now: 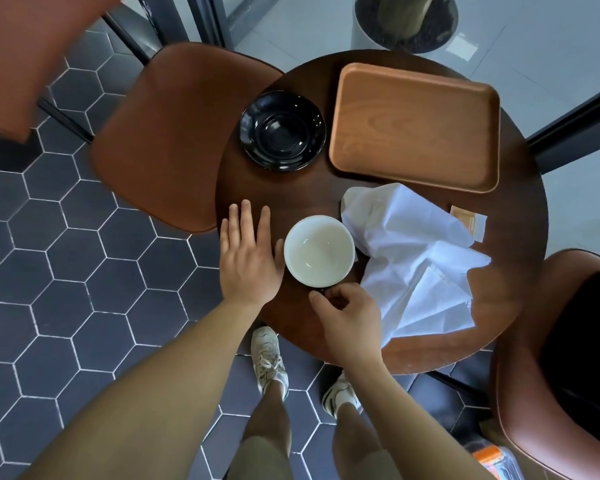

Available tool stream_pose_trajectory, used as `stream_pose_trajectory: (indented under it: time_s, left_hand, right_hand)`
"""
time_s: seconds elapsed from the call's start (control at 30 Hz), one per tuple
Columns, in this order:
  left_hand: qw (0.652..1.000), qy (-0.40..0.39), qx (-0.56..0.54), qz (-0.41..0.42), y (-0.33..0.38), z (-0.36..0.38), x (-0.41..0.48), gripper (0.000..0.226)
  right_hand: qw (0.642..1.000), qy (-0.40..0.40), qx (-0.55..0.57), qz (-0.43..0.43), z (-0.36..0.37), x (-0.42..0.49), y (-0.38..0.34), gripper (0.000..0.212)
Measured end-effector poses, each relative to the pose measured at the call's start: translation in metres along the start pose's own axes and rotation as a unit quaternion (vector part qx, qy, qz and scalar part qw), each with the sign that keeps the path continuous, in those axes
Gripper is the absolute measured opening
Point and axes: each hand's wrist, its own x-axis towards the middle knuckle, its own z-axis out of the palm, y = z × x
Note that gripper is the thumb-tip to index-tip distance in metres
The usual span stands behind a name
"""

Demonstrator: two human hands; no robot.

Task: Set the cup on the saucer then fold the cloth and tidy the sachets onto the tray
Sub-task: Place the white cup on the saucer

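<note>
A white cup (319, 251) stands upright on the round dark wooden table (520, 306), near its front edge. My right hand (347, 313) pinches the cup's handle at the near side. My left hand (248, 251) lies flat and open on the table, its thumb side touching the cup's left wall. The black saucer (283, 131) rests empty at the far left of the table. A wooden tray (416, 128), also empty, lies at the far right. The crumpled white cloth (416, 254) spreads just right of the cup. Sachets (470, 221) peek out beyond the cloth's right edge.
A brown chair (167, 140) stands left of the table and another (541, 393) at the right. A planter (406, 22) sits on the floor beyond the table. My feet (267, 358) are under the table's near edge, on hexagonal floor tiles.
</note>
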Motion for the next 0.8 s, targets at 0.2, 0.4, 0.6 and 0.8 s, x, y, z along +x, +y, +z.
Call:
stream_pose_trajectory:
  time_s: [0.2, 0.4, 0.6, 0.8]
  left_hand:
    - [1.0, 0.01, 0.012, -0.006, -0.001, 0.0, 0.005, 0.06]
    - [0.998, 0.062, 0.008, -0.009, -0.004, 0.003, 0.024, 0.046]
    - [0.999, 0.029, 0.007, -0.019, -0.006, 0.01, 0.026, 0.066]
    - [0.999, 0.005, 0.027, -0.025, -0.006, 0.006, 0.026, 0.07]
  right_hand:
    - [1.0, 0.005, 0.003, 0.003, 0.0, 0.002, -0.002, 0.022]
    - [1.0, 0.001, 0.009, -0.008, -0.003, 0.005, -0.004, 0.026]
    - [0.997, -0.014, 0.071, 0.008, -0.012, 0.006, -0.01, 0.025]
    - [0.993, -0.012, 0.114, -0.021, -0.015, 0.014, -0.032, 0.023]
